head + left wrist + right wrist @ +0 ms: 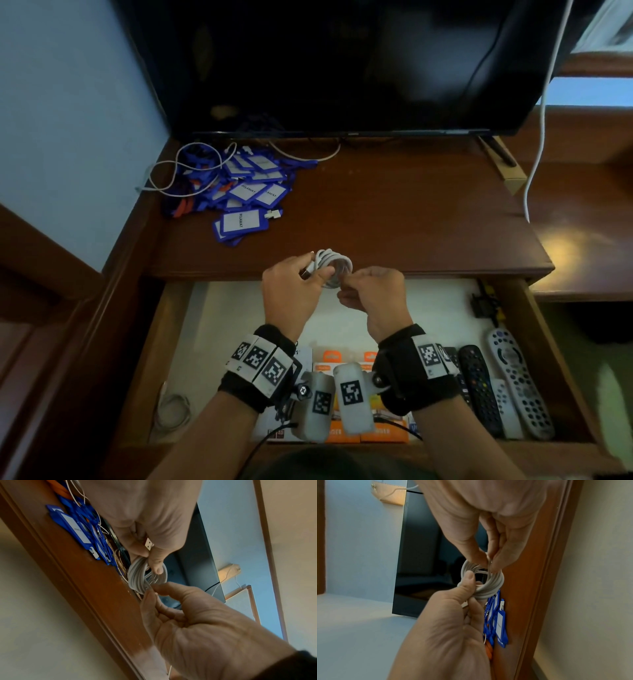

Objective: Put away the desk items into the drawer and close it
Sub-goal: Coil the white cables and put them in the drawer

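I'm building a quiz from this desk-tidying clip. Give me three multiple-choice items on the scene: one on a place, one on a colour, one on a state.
1. Where do the remote controls lie?
A. on the desk top
B. in the drawer, at its right side
C. on the floor

2. What colour are the badge holders piled on the desk?
A. blue
B. green
C. yellow

3. How is the coiled cable held?
A. by the left hand alone
B. by neither hand
C. by both hands

Answers:
1 B, the remote controls lie inside the open drawer.
2 A, the badge holders have blue frames.
3 C, the left hand grips the coiled cable while the right hand pinches it.
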Demonstrator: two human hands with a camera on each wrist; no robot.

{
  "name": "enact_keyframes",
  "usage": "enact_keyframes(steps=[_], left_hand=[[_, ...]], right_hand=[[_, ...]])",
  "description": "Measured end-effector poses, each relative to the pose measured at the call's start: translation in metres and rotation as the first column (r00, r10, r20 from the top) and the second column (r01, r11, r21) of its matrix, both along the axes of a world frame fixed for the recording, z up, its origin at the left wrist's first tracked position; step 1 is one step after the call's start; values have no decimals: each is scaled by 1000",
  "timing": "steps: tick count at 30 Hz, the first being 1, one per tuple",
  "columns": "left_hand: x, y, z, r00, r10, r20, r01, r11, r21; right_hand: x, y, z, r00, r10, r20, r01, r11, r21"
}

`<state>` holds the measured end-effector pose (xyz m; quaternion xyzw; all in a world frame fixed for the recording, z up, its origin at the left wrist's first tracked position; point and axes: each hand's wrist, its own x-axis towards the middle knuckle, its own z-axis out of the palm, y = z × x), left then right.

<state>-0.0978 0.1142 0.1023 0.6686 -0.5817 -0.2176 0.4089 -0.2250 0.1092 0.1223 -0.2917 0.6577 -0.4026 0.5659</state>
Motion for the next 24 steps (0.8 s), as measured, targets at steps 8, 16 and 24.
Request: enact_keyframes(steps=[8, 16, 24], left_hand=[[24, -6, 0, 998, -41, -37, 42, 999, 15], [39, -6, 9, 983, -46, -177, 66, 992, 108], [14, -4, 16, 763, 121, -636, 116, 941, 317]], right_hand=[[-21, -4, -1, 956, 263, 133, -262, 965, -21], [-41, 2, -13, 927, 359, -111, -371, 918, -137], [-20, 5, -23, 980, 181, -84, -196, 945, -260]])
